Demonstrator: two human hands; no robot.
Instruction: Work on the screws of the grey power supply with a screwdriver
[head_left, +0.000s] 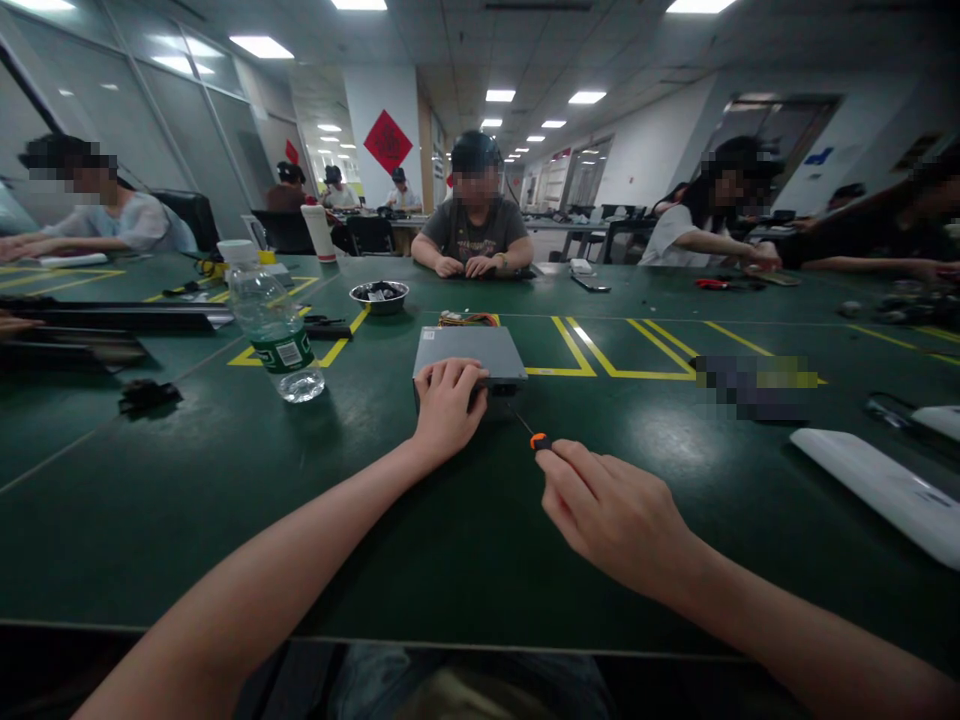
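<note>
A grey metal computer power supply (480, 345) sits on the green table, with a bundle of coloured wires (469, 319) at its far side. My left hand (450, 400) lies over its near left edge, fingers on the top and front, gripping the box. In my right hand (619, 505) is a screwdriver (538, 440) with an orange and black handle. Its thin shaft points up and left toward the near face of the power supply. Whether the tip touches the box, I cannot tell.
A water bottle (281, 330) stands left of the power supply. Behind are a metal bowl (380, 295) of dark parts and a white cup (319, 235). A black clip-like piece (150, 396) lies left, a long white object (877, 480) right. Several people sit around the table (420, 560).
</note>
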